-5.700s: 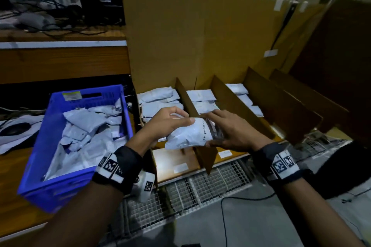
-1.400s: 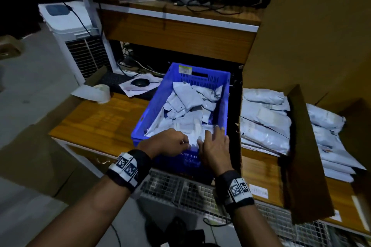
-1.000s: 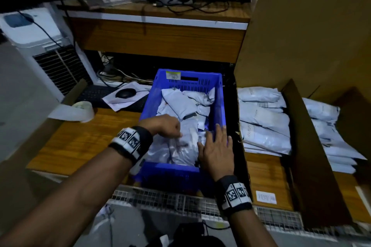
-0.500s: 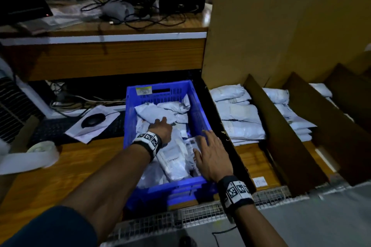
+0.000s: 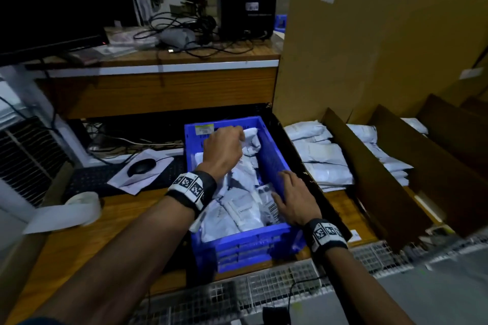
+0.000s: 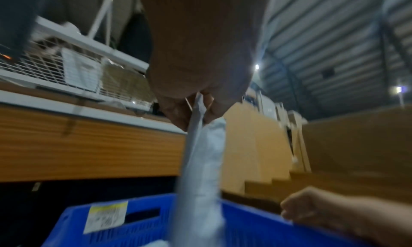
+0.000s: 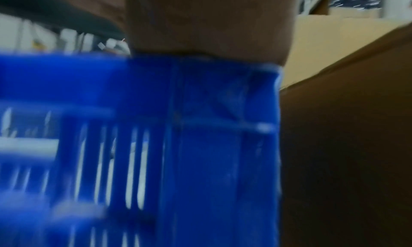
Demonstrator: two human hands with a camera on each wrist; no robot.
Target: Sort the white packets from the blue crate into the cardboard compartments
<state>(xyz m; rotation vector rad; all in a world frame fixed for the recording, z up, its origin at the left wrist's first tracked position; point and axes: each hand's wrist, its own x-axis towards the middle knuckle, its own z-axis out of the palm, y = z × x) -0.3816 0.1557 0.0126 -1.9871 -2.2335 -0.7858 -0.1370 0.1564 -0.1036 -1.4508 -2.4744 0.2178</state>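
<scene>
Pinching a white packet (image 5: 250,140) by its top edge, the left hand (image 5: 224,149) holds it over the far end of the blue crate (image 5: 273,158); the left wrist view shows thumb and fingers (image 6: 176,113) clamped on the flattened edge, the packet (image 6: 201,171) hanging straight down toward the crate (image 6: 245,229); more packets (image 5: 237,208) lie heaped inside, filling the near half; the right hand (image 5: 293,199) lies flat on that heap against the crate's right wall, fingers straight and spread, gripping nothing; the right wrist view is blurred, showing only the crate's slotted wall (image 7: 200,145) and cardboard beyond; the crate sits on a wooden bench (image 5: 79,245), touching the cardboard box (image 5: 369,47) to its right; dividers (image 5: 369,182) split that box into compartments; the first compartment holds a stack (image 5: 322,155) of packets, the next a second stack (image 5: 380,150); a mouse (image 5: 141,166) on paper and a roll of tape (image 5: 83,206) sit left of the crate.
</scene>
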